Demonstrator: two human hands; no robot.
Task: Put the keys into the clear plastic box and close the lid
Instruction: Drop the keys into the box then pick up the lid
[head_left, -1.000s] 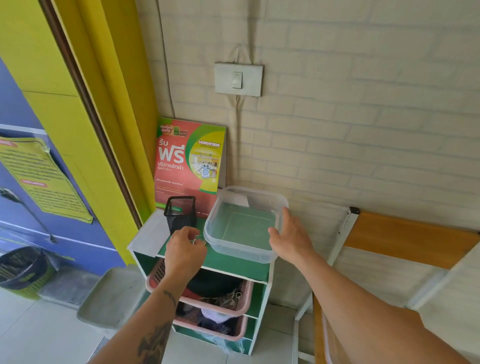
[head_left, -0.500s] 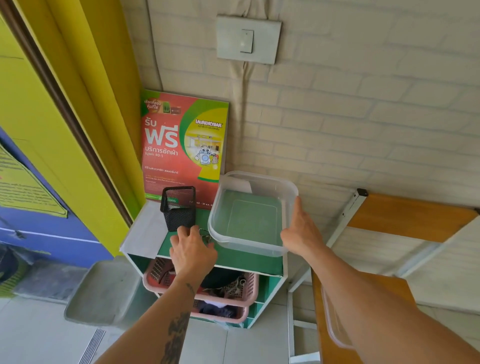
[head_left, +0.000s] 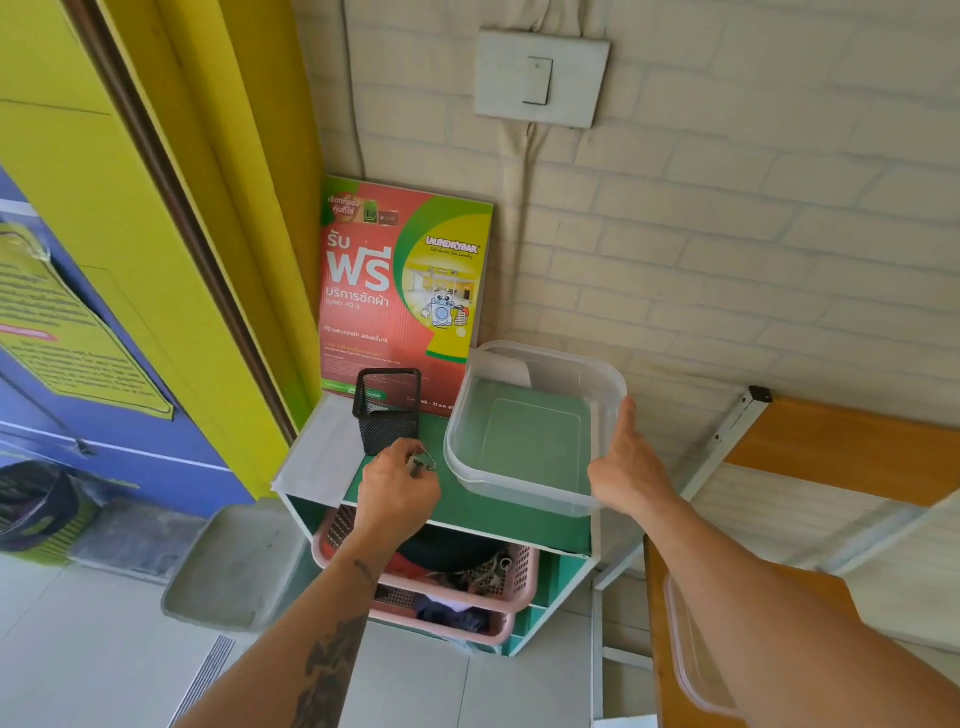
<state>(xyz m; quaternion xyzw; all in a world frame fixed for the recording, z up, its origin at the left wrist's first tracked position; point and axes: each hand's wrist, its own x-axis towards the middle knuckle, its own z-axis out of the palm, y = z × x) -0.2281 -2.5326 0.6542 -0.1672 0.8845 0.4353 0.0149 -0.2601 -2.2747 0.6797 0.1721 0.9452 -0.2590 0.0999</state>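
The clear plastic box (head_left: 535, 364) stands lidless on the green top of a small shelf unit (head_left: 467, 512), by the brick wall. My right hand (head_left: 626, 470) holds the box's right side, thumb up along the rim. Just left of the box, my left hand (head_left: 397, 493) is closed on the keys (head_left: 423, 461), whose metal ring sticks out above my fingers. The box has nothing in it. Its clear lid (head_left: 685, 654) lies on an orange wooden seat at the lower right, partly behind my right forearm.
A black mesh pen holder (head_left: 387, 410) stands directly behind my left hand. A red and green laundry poster (head_left: 400, 291) leans on the wall behind it. Pink baskets (head_left: 447, 587) of clutter fill the shelves below. The orange chair (head_left: 841, 447) stands to the right.
The camera has moved closer and tilted. My left hand has lifted a little with the keys, whose ring now shows. My right hand stays on the box's right side.
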